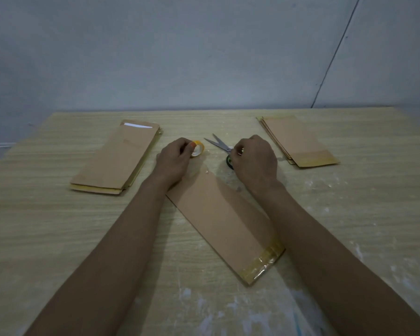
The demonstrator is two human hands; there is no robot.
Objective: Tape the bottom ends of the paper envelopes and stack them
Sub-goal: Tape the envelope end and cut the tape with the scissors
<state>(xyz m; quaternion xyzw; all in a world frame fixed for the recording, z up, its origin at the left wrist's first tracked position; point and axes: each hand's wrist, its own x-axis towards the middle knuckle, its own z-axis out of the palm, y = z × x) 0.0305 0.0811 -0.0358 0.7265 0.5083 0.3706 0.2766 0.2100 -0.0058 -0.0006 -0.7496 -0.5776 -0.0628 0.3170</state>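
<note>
From the head view, the tape roll is pinched by the fingers of the left hand on the desk, while the green handles of the scissors are gripped by the curled fingers of the right hand. A taped envelope is seen lying between the forearms; an envelope stack is set far left, a taped stack far right.

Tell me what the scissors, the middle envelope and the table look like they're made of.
Scissors: blades look like bare metal, grey with a dull shine; the handles, seemingly dark green plastic, are mostly hidden under the right hand.
Envelope: matte brown paper, kraft-like, with glossy, wrinkled clear tape across its near end.
Table: pale wood-grain surface, probably laminate or veneer; whitish smears on it.
</note>
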